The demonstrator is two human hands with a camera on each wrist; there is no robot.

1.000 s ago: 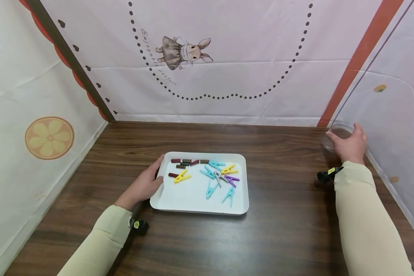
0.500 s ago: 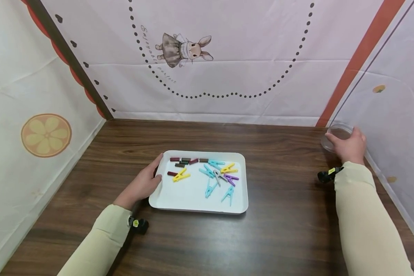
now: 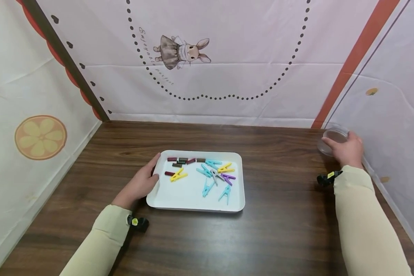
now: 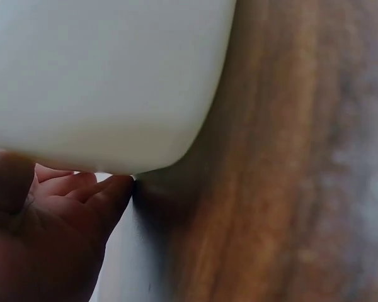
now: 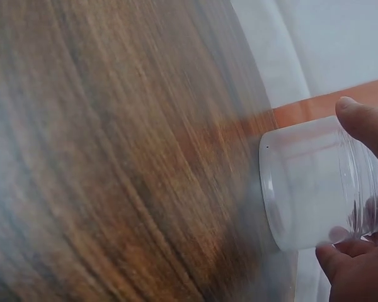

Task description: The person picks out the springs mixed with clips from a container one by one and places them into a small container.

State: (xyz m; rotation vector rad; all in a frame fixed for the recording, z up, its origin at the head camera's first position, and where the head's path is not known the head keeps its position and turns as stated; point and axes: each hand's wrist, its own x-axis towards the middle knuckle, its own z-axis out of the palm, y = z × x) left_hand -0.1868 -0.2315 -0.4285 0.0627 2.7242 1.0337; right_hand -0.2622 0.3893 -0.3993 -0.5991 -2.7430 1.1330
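My left hand (image 3: 138,187) holds the left edge of a white tray (image 3: 189,199); its thumb lies at the rim. In the left wrist view its fingers (image 4: 113,192) touch the tray's outer side. Lying in the tray are several clothespins, among them light blue ones (image 3: 207,188), yellow ones (image 3: 178,175), a purple one (image 3: 228,178) and a grey one (image 3: 215,176). Small dark red and brown ridged pieces (image 3: 177,165), like coil springs, sit near its upper left. At the far right, my right hand (image 3: 348,151) grips a clear plastic jar (image 5: 309,189) around its upper part; the jar stands upright on the table.
The dark wood table (image 3: 283,230) spreads around the tray. Behind it hangs a printed cloth (image 3: 245,38) with a rabbit figure. Cloth walls close in both sides, and the jar stands close to the right-hand one (image 3: 393,126).
The head view has shifted slightly, so everything sits a little further left in it. Both hands keep their holds; the tray and the jar show no clear movement on the table.
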